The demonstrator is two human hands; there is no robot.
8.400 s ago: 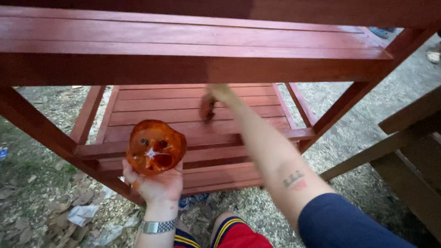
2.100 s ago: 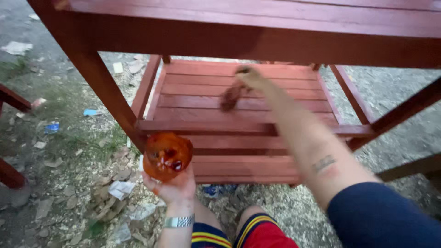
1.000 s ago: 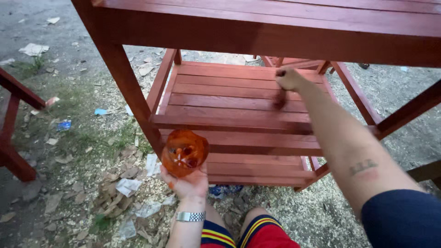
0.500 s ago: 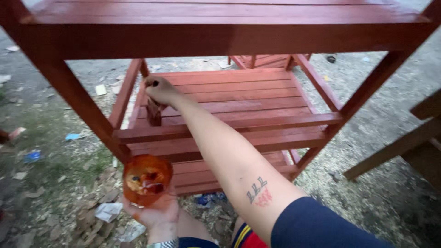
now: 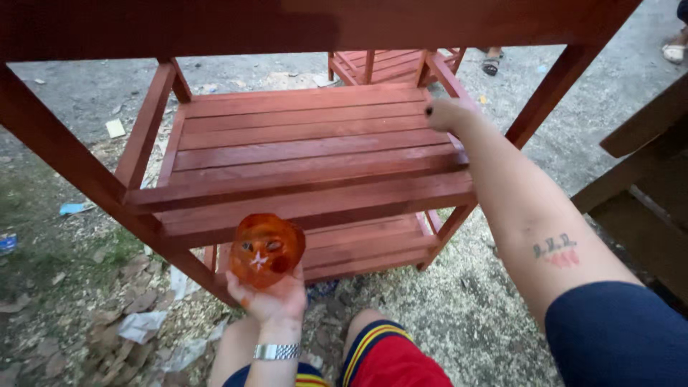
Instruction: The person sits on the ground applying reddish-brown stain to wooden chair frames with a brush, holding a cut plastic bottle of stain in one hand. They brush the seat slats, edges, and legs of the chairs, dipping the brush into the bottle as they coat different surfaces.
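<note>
My left hand [image 5: 272, 304] is shut on an orange see-through plastic cup [image 5: 265, 249] with dark red liquid in it, held low in front of the rack. My right hand [image 5: 448, 115] reaches over the far right end of the red-stained slatted middle shelf [image 5: 301, 150] with its fingers closed. The brush seen in it a moment ago is now hidden behind the hand. A lower shelf [image 5: 358, 247] lies beneath, and the rack's top board [image 5: 287, 25] crosses the upper edge of the view.
A second red rack [image 5: 387, 64] stands behind. Sandalled feet of other people show at the back [image 5: 491, 63] and the far right [image 5: 675, 50]. Dark wooden beams [image 5: 645, 179] stand to the right. Paper scraps and wood shavings [image 5: 143, 322] litter the ground at left.
My right hand has swept from the left end of the middle shelf to its far right end. The cup in my left hand has shifted right and risen slightly.
</note>
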